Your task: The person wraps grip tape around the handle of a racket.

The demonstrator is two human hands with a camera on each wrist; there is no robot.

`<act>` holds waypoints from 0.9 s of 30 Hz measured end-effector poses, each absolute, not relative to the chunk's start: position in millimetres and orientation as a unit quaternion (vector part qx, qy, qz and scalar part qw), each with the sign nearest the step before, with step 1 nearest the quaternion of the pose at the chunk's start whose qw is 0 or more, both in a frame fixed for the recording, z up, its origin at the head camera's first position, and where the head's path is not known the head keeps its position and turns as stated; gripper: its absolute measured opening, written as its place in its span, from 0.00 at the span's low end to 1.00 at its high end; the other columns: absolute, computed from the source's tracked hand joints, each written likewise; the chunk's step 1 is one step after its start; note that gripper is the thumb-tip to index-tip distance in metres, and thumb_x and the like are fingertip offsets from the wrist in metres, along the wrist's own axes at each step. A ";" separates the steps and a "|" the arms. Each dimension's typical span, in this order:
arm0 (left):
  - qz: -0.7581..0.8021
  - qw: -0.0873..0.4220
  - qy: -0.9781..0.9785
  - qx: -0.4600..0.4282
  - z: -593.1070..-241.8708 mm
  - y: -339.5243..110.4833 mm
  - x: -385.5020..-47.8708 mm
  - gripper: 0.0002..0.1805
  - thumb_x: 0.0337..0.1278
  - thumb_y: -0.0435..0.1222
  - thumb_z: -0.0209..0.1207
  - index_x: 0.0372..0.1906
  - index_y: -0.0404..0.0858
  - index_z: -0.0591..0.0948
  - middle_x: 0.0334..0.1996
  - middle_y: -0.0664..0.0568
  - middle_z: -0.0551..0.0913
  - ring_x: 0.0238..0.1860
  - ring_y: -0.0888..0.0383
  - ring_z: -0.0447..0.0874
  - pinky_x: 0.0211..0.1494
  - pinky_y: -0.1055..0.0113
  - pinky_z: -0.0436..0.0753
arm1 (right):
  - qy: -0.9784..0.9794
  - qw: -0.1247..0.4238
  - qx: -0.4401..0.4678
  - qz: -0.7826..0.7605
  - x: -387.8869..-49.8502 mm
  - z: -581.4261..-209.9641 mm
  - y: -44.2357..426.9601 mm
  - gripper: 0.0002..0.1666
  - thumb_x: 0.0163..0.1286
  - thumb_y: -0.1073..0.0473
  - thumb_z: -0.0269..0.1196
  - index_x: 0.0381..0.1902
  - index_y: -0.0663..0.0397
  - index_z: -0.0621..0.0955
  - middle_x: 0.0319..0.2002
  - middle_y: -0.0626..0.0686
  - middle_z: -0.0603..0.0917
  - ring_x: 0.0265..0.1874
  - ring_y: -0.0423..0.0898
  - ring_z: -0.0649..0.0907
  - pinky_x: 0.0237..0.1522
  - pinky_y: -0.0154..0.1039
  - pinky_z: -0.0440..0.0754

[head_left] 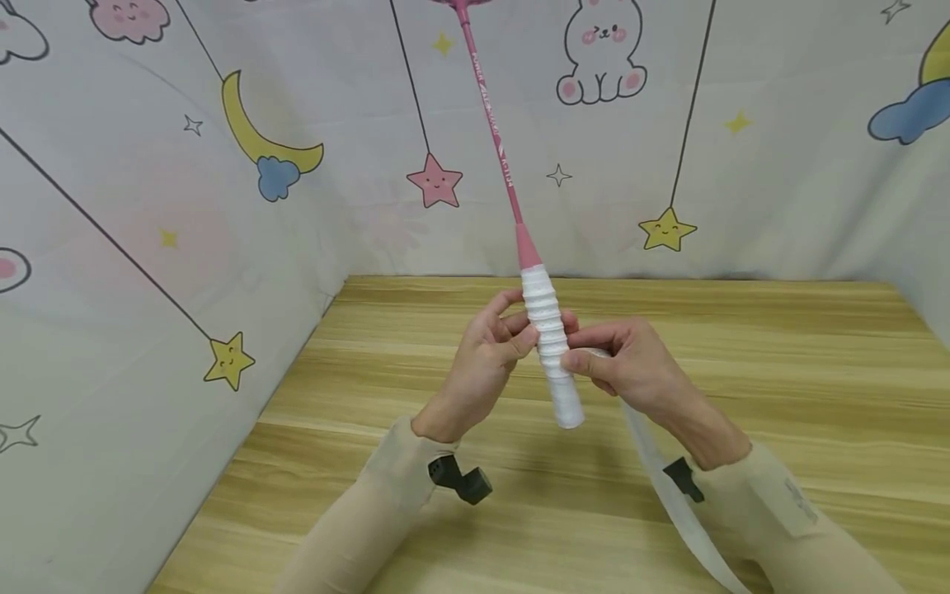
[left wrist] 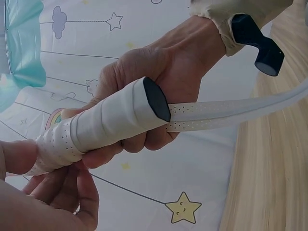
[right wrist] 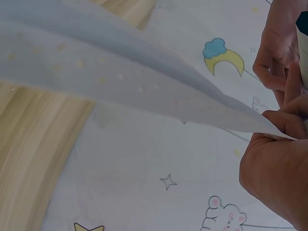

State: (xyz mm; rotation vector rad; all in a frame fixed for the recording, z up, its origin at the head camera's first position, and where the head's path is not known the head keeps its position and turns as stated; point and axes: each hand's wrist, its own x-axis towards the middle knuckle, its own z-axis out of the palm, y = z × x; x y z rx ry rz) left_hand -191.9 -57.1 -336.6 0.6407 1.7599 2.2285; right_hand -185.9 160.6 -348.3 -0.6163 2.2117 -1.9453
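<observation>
A pink badminton racket (head_left: 493, 124) stands tilted in the head view, handle down; its head is mostly cut off. Ridged white wrapping covers the handle (head_left: 546, 322), and the butt cap (left wrist: 156, 99) looks dark in the left wrist view. My left hand (head_left: 478, 363) holds the handle's upper part between thumb and fingers. Lower down, my right hand (head_left: 641, 367) pinches a white perforated grip tape (head_left: 671, 495) against the handle's right side. From that hand the tape trails down toward the front edge; it crosses the right wrist view as a broad strip (right wrist: 134, 91).
Under the hands lies a wood-grain tabletop (head_left: 356, 495). A white cloth backdrop (head_left: 297, 239) printed with stars, moons and bears stands behind and at the sides. Dark camera mounts (head_left: 460, 480) sit on both sleeves. Teal cloth (left wrist: 26, 43) hangs in the left wrist view.
</observation>
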 end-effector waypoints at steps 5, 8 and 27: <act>0.732 0.092 0.638 0.221 -335.0 -57.8 -190.8 0.29 0.82 0.25 0.52 0.81 0.33 0.65 0.70 0.26 0.78 0.59 0.64 0.84 0.72 0.62 0.79 | 0.741 0.042 -0.201 -0.639 -185.2 -351.3 158.3 0.17 0.75 0.67 0.70 0.55 0.77 0.87 0.19 0.41 0.74 0.16 0.37 0.65 0.18 0.34 0.63; 0.700 0.051 0.680 0.212 -335.8 -54.9 -191.0 0.33 0.75 0.24 0.61 0.80 0.34 0.69 0.64 0.34 0.80 0.56 0.62 0.81 0.62 0.67 0.82 | 0.755 0.021 -0.190 -0.627 -184.6 -353.0 156.0 0.16 0.75 0.67 0.71 0.55 0.74 0.88 0.22 0.39 0.78 0.19 0.37 0.68 0.20 0.34 0.67; 0.665 -0.062 0.729 0.150 -340.4 -41.2 -191.5 0.31 0.64 0.24 0.73 0.69 0.29 0.74 0.52 0.33 0.87 0.48 0.57 0.87 0.57 0.59 0.89 | 0.802 -0.009 -0.168 -0.574 -183.4 -349.8 155.4 0.14 0.73 0.64 0.74 0.52 0.66 0.92 0.50 0.65 0.94 0.38 0.35 0.90 0.41 0.32 0.87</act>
